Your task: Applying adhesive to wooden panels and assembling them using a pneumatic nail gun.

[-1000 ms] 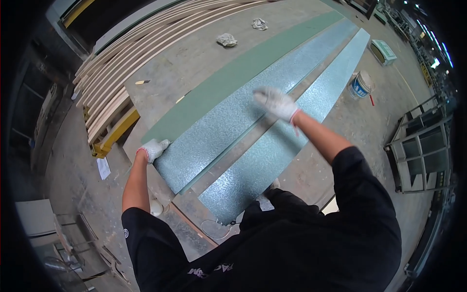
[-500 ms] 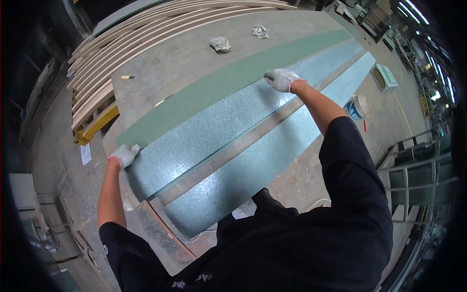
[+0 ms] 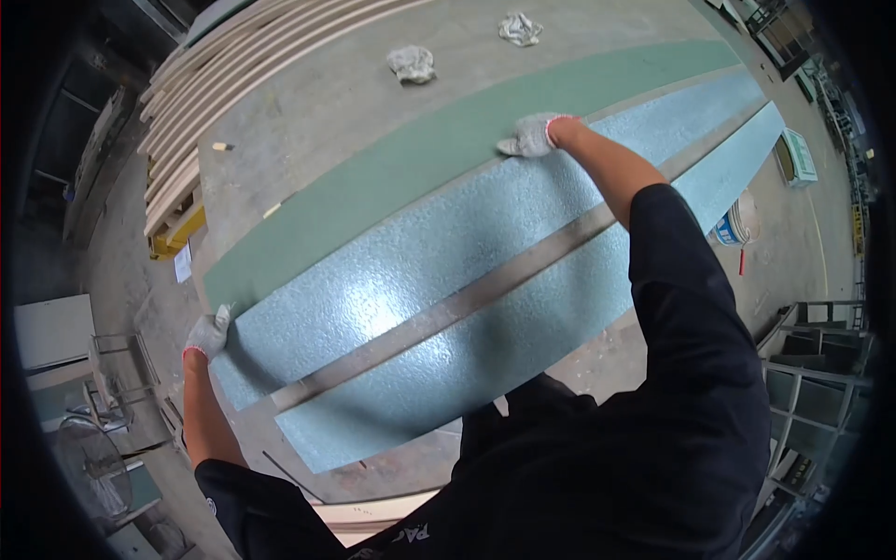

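In front of me lie two long pale blue-green panels with a wet-looking, glossy, textured surface. My left hand [image 3: 209, 333], in a white knitted glove, is closed on the left end of the farther glossy panel [image 3: 439, 238], at its far corner. My right hand [image 3: 532, 136], gloved alike, grips the far edge of that panel, well to the right; its fingers partly hide the edge. The nearer glossy panel [image 3: 448, 364] lies closest to my body, parallel, with a grey strip of tabletop between the two. Beyond both is a matte green sheet [image 3: 392, 168].
Two crumpled white cloths [image 3: 412, 64] lie at the far side of the grey tabletop [image 3: 308, 107]. Long wooden strips [image 3: 215, 84] are stacked at the far left. On the right stand a bucket [image 3: 739, 220], a green-and-white box [image 3: 798, 157] and a metal rack [image 3: 810, 373].
My view has shifted. The farther glossy panel's near side looks lower and flatter, and more grey shows between it and the matte sheet. Both hands stay at the panel's edges.
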Motion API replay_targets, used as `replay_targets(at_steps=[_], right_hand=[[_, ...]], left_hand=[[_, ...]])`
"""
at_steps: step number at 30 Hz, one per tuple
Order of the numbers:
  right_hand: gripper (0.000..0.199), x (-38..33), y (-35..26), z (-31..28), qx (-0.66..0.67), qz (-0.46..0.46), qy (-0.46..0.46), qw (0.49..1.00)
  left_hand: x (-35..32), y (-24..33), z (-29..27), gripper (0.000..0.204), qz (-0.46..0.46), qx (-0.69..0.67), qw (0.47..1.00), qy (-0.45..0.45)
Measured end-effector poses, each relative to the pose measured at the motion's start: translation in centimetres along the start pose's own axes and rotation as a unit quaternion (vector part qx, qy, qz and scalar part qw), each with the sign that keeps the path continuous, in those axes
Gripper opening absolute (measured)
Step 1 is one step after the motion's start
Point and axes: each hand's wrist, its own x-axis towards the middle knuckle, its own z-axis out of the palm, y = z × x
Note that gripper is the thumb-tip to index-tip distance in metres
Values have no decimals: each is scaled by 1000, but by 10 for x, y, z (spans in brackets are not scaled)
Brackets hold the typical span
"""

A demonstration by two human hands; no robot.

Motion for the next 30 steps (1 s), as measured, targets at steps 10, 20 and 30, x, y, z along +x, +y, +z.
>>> replay_targets(at_steps=[10,20,30], right_hand=[[74,5,18,-2,28,-18,-55,998],[71,-13,10,0,53,14,-27,998],[65,-65,-5,-21,41,53,45,997]], left_hand=[[14,-7,37,77,-39,-3,999,-8],[4,-21,46,70,-18,-63,998,12],[-30,-22,38,70,-42,-41,994,88]])
